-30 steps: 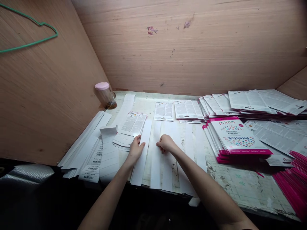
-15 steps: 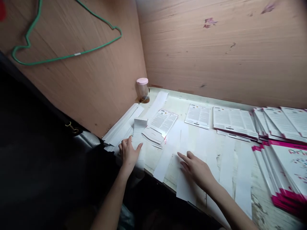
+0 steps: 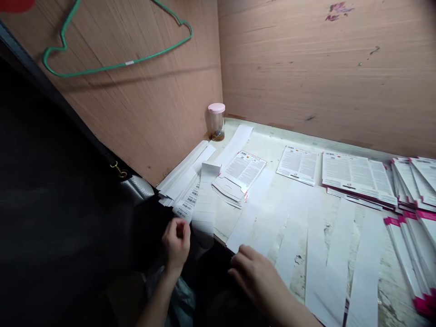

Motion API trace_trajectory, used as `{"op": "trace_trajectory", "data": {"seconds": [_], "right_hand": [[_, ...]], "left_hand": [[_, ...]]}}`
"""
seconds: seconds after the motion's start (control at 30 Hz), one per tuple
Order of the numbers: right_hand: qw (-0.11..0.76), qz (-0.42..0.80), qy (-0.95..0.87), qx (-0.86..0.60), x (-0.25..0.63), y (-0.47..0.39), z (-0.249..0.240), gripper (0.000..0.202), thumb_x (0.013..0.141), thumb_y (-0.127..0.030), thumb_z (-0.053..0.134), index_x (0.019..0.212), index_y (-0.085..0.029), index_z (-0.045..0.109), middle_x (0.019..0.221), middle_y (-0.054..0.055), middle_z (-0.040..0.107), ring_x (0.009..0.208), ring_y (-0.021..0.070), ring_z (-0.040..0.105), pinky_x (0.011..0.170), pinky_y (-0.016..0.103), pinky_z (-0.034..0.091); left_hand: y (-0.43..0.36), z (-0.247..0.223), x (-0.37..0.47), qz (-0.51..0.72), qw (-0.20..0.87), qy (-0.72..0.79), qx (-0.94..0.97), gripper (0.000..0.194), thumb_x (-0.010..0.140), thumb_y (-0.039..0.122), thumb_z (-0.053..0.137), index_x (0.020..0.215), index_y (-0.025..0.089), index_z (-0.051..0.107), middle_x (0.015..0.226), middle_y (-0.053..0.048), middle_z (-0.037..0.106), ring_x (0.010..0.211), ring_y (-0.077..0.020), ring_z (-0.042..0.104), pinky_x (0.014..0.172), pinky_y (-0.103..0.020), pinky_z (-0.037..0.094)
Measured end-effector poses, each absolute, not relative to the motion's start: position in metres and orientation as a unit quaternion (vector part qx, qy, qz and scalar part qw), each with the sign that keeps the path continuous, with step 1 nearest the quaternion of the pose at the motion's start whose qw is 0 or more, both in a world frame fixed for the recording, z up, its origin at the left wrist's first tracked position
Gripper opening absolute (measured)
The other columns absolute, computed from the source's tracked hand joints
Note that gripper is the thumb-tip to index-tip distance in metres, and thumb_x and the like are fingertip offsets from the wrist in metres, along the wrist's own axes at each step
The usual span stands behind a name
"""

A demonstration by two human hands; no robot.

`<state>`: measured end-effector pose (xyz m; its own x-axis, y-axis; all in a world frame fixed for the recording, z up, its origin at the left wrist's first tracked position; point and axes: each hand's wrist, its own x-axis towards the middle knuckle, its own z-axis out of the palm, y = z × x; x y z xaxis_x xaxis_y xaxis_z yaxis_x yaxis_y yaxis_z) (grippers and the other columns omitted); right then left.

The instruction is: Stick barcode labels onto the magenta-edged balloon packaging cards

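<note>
My left hand [image 3: 176, 243] is closed, thumb and forefinger curled together, at the near end of a strip of barcode labels [image 3: 189, 200]. Whatever is between its fingers is hidden. Beside that strip a white paper strip [image 3: 205, 200] curls over the table's front edge. My right hand [image 3: 255, 274] is low over the front edge, fingers bent and drawn together; what they hold, if anything, does not show. Beyond both hands lies a small pile of printed packets [image 3: 243, 170] with flaps at its near end.
A lidded jar [image 3: 217, 122] stands in the back corner. Stacked white strips [image 3: 185, 170] lie along the left wall, under a green hanger [image 3: 119, 66]. Printed packets [image 3: 298, 164] and packets with pink ends [image 3: 408, 254] lie rightward. Loose paper strips [image 3: 368, 263] cover the front.
Both hands have drawn back toward the front edge. My left fingers have closed, uncovering the barcode labels; my right fingers, formerly pointing over the paper, are now bent. The view has shifted.
</note>
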<state>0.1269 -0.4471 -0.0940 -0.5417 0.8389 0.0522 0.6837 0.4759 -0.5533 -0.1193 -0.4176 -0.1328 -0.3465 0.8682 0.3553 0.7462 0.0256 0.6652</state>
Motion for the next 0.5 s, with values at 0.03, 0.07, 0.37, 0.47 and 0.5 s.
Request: {"op": "trace_trajectory", "data": {"seconds": [0.03,0.07,0.37,0.47,0.5], "right_hand": [[0.159,0.257,-0.851,-0.429,0.12,-0.456,-0.099,0.006,0.085,-0.018,0.06,0.082,-0.023,0.062,0.087,0.002,0.064,0.075,0.0159,0.064,0.062,0.026,0.052],[0.16,0.251,-0.863,-0.409,0.113,-0.463,-0.106,0.008,0.084,-0.016,0.062,0.082,-0.023,0.062,0.087,0.002,0.065,0.077,0.0163,0.064,0.063,0.026,0.053],[0.177,0.106,-0.943,-0.262,0.072,-0.428,-0.108,0.057,0.077,-0.019,0.069,0.131,-0.016,0.054,0.146,0.017,0.045,0.138,0.0348,0.035,0.112,0.054,0.031],[0.164,0.291,-0.919,-0.208,0.057,-0.408,-0.074,0.02,0.082,-0.023,0.065,0.101,-0.018,0.065,0.114,0.01,0.067,0.117,0.026,0.056,0.109,0.048,0.034],[0.178,0.365,-0.891,-0.202,0.054,-0.403,-0.065,0.01,0.087,-0.026,0.06,0.091,-0.018,0.064,0.098,0.006,0.07,0.101,0.0208,0.063,0.102,0.042,0.042]], "left_hand": [[-0.438,-0.15,-0.119,0.388,0.117,0.697,0.591,0.009,0.089,0.027,0.05,0.082,0.023,0.054,0.077,-0.004,0.056,0.075,-0.0215,0.057,0.073,-0.032,0.048],[-0.456,-0.168,-0.118,0.363,0.156,0.682,0.616,0.005,0.085,0.025,0.052,0.086,0.023,0.056,0.082,-0.005,0.058,0.081,-0.0227,0.058,0.076,-0.034,0.049],[-0.479,-0.131,-0.149,0.181,0.315,0.578,0.73,0.015,0.072,0.012,0.065,0.081,0.025,0.067,0.084,0.0,0.069,0.094,-0.0222,0.064,0.11,-0.045,0.034],[-0.47,-0.054,-0.171,0.184,0.322,0.553,0.746,0.013,0.076,0.021,0.069,0.089,0.025,0.069,0.089,0.0,0.071,0.095,-0.0221,0.065,0.093,-0.032,0.048],[-0.47,-0.034,-0.174,0.214,0.283,0.57,0.741,0.013,0.078,0.024,0.07,0.091,0.025,0.069,0.092,-0.001,0.071,0.096,-0.0224,0.065,0.09,-0.031,0.049]]}}
